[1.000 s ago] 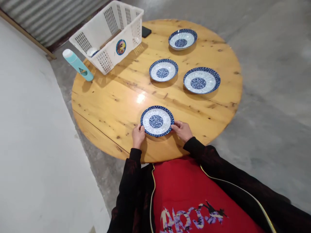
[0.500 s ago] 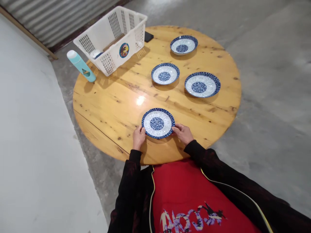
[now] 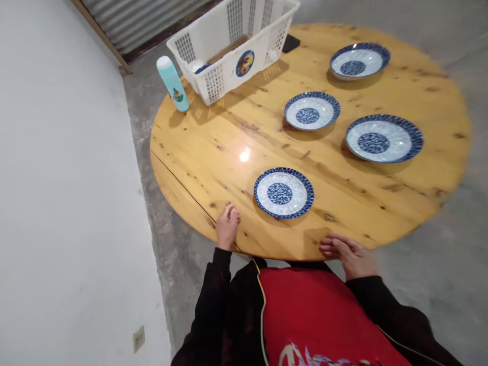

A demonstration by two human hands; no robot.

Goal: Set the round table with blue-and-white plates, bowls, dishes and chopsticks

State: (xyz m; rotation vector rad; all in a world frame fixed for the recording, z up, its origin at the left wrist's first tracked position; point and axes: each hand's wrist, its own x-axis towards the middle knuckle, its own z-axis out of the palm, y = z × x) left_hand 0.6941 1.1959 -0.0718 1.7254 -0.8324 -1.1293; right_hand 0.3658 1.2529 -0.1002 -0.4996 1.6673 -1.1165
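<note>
A blue-and-white plate [image 3: 280, 193] lies on the round wooden table [image 3: 213, 173] near its front edge, with neither hand touching it. To the left of this plate, my left hand [image 3: 227, 226] is held over the table edge, fingers loosely bent and holding nothing. My right hand [image 3: 351, 254] is at the front edge, to the lower right of the plate. Its fingers are stretched out with nothing in them. Farther back sit three similar dishes: a middle one [image 3: 308, 116], a right one [image 3: 373, 143] and a far one [image 3: 353, 68].
At the back left stands a white plastic basket [image 3: 224, 79] holding wooden sticks and a bowl-like item. Beside it is a light-blue bottle [image 3: 174, 84] with a white cap. A dark flat object [image 3: 291, 43] lies behind the basket. A white wall [image 3: 68, 183] rises on the left.
Both hands have let go of the near plate and moved apart, the right one back toward the table edge. My view has shifted, so the table appears farther right.
</note>
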